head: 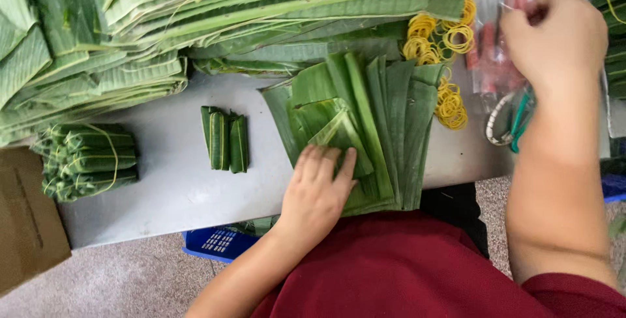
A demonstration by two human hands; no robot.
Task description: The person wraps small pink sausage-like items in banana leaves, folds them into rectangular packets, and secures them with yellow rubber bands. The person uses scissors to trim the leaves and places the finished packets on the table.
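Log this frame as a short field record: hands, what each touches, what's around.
left hand: flat, palm down on the stack of cut banana leaves
right hand: raised, fingers at a clear plastic bag; grip not clear
rubber bands: loose yellow pile, right of the stack
folded leaf packets: small group, left of the stack
tied bundle: far left, banded
uncut leaves: heaped along the back
table: grey
crate: blue, under the table edge
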